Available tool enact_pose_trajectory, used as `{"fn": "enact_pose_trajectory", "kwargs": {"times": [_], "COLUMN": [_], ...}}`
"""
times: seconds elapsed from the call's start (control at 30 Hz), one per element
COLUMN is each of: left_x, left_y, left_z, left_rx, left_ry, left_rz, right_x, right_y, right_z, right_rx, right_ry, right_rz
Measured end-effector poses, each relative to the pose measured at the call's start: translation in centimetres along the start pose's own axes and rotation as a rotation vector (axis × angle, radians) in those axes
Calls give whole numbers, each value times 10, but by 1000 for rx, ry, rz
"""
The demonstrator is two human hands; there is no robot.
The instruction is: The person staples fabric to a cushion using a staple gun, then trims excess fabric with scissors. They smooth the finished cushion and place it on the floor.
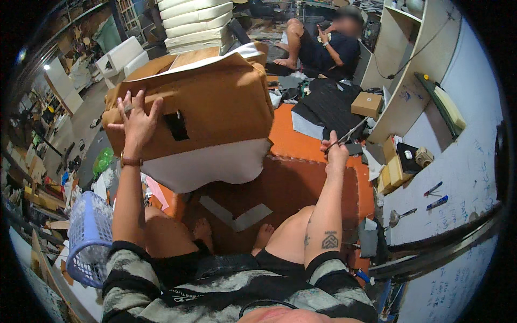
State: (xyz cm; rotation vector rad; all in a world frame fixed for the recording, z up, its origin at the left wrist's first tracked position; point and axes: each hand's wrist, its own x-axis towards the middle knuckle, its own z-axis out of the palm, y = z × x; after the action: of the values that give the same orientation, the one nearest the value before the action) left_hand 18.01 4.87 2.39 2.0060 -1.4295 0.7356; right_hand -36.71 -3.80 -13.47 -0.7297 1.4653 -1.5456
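Observation:
A large brown upholstered piece (221, 107), like a padded seat, stands tilted in front of me. My left hand (137, 119) lies on its near face with fingers spread. A small black patch (175, 126) shows beside that hand, and I cannot tell whether it is a hole or a piece of fabric. White cloth (210, 169) hangs loose from the lower edge of the piece. Off to the right, my right hand (336, 152) is closed around scissors (353, 131), whose blades point away to the upper right.
A blue plastic basket (89, 237) stands at my left. Pale strips (235, 214) lie on the orange mat (291, 134) between my feet. Black fabric (336, 107) and a cardboard box (367, 104) lie farther right. Another person (334, 48) sits at the back, near stacked white cushions (196, 24).

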Motion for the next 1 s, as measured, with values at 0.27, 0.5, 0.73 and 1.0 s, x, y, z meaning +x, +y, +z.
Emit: {"fn": "enact_pose_trajectory", "kwargs": {"times": [0.27,0.5,0.73,1.0], "left_x": [-136,-203,-171,-104], "left_y": [36,9,29,159], "left_z": [-72,-90,-157,-128], "left_rx": [24,-194,-494,-594], "left_ry": [63,34,226,-479], "left_rz": [-14,26,-40,628], "right_x": [-133,-189,-190,-181], "right_y": [-69,1,-57,-153], "right_z": [59,8,-59,-77], "right_rx": [43,-83,-843,-1043], "right_ry": [-255,-284,-126,-339], "right_rz": [-75,-208,-725,-1065]}}
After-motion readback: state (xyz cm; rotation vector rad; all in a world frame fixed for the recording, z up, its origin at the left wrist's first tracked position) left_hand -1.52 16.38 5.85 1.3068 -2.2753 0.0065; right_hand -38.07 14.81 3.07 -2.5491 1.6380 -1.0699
